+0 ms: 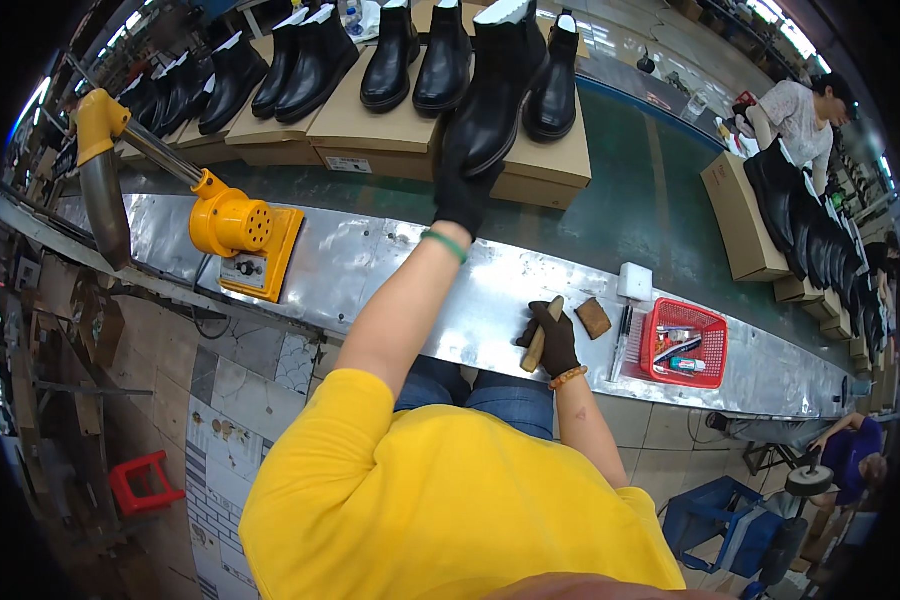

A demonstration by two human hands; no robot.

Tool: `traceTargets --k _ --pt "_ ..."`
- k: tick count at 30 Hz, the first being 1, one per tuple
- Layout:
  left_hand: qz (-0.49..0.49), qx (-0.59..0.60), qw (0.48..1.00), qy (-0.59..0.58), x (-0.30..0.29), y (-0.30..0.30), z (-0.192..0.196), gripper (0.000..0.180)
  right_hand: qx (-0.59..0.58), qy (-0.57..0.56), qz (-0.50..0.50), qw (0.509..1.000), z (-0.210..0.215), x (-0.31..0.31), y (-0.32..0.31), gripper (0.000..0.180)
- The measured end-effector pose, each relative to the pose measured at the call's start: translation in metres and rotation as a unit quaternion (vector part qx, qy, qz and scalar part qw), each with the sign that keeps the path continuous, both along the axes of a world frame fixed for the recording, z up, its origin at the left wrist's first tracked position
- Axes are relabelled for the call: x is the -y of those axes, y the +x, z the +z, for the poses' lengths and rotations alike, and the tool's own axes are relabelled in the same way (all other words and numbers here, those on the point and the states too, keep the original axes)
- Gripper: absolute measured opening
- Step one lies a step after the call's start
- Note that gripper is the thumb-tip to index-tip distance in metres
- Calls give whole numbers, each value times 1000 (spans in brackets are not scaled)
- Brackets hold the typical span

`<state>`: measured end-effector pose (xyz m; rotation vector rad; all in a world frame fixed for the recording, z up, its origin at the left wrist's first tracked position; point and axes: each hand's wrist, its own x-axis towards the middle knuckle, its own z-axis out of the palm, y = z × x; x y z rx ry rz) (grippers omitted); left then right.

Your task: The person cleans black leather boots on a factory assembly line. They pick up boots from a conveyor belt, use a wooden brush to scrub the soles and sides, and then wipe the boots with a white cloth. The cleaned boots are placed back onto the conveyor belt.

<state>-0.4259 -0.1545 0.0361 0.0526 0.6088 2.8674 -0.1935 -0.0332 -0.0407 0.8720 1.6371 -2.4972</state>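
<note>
Left hand (462, 195), in a dark glove, stretched out over the green conveyor belt (660, 200) and closed around the heel end of a black boot (497, 95) — boot standing on a cardboard box (540, 165) in the row of boxed pairs riding the belt. Right hand (553, 340), also gloved, resting on the shiny metal bench edge (370, 270) with fingers wrapped round the wooden handle of a small brush (542, 335). Just beside it, a brown block (594, 318), a white block (634, 282) and a red basket (682, 343) of small tubes and pens. Farther left on the bench, a yellow heat blower (232, 225) with its nozzle swung out. Step in hand, by the look of it: taking a boot off the line for touch-up — grip set, boot not yet lifted clear. Next move likely calls for drawing the boot back over the bench without knocking its neighbour, then turning it so the brush can reach the surface.
</note>
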Motion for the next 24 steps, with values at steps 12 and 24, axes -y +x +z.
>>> traceTargets --k 12,24 --pt "-109 38 860 -497 -4 -25 0 44 -2 36 19 999 6 2 -1 24" --pt "97 -194 510 -832 27 -118 -6 64 -2 71 8 997 10 6 -5 17"
